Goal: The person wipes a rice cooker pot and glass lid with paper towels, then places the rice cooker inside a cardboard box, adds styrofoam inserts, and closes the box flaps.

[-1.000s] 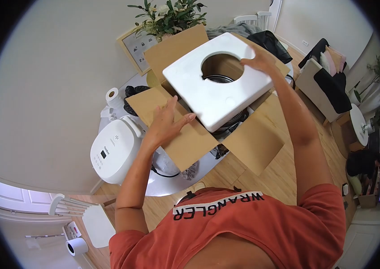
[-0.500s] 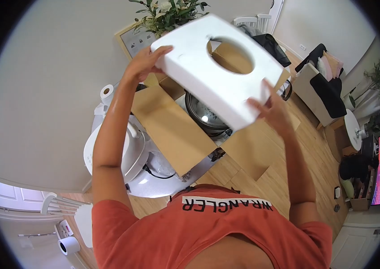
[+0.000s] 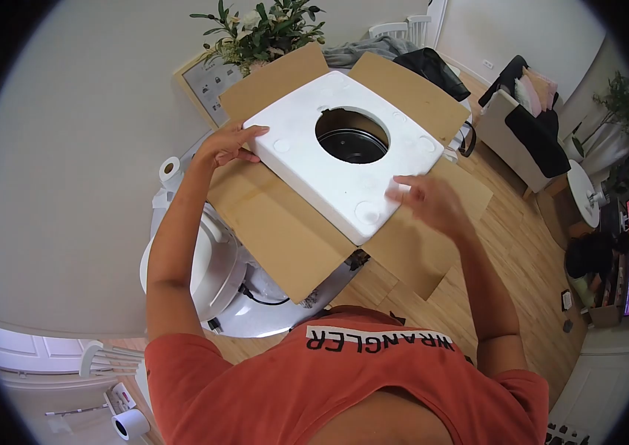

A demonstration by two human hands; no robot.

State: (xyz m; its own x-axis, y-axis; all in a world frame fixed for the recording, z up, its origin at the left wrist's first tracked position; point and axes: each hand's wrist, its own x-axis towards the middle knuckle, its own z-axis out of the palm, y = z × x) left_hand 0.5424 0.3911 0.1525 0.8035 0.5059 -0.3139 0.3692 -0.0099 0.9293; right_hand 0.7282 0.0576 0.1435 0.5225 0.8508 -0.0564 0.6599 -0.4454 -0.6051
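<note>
A white polystyrene foam packing insert (image 3: 300, 152) with a round hole lies level across the top of an open cardboard box (image 3: 277, 222). Through the hole shows part of a dark round pot (image 3: 355, 146). My left hand (image 3: 227, 144) holds the insert's left edge, thumb on top and fingers along the side. Slightly smeared by motion, my right hand (image 3: 433, 202) is at the insert's right front side with its fingers apart, gripping nothing; whether it touches the foam I cannot tell.
Box flaps stick out on all sides. A white rounded appliance (image 3: 214, 267) and a black power cord (image 3: 262, 299) rest on the white table (image 3: 255, 322) at left. Behind stand a flower arrangement (image 3: 262, 33) and a framed picture (image 3: 203, 85). A paper roll (image 3: 170, 169) is by the wall.
The foam insert has come down from above the box onto its top, covering most of the pot. My right hand has let go of its right side; my left hand still holds it.
</note>
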